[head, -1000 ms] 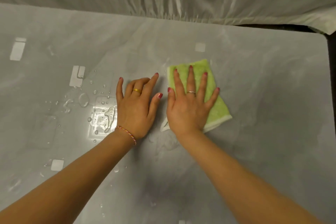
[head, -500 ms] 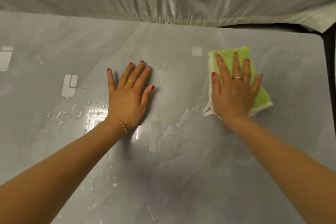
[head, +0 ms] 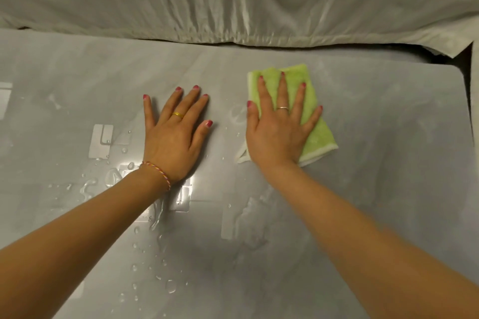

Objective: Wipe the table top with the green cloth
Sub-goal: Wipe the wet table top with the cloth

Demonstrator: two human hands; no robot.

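The folded green cloth point(head: 319, 134) lies flat on the grey table top point(head: 388, 176), right of centre. My right hand point(head: 277, 132) presses down on it with the palm flat and the fingers spread, covering most of the cloth. Its far edge and right side show around the fingers. My left hand point(head: 173, 137) rests flat on the bare table a short way to the left, fingers apart, holding nothing.
Water drops and a wet streak point(head: 155, 254) sit on the table below my left wrist. A crumpled white sheet point(head: 233, 0) runs along the table's far edge. The table's right edge point(head: 467, 116) borders a dark gap.
My right hand swept the cloth to the right, then back left toward my left hand. My left hand stayed flat in about the same place.
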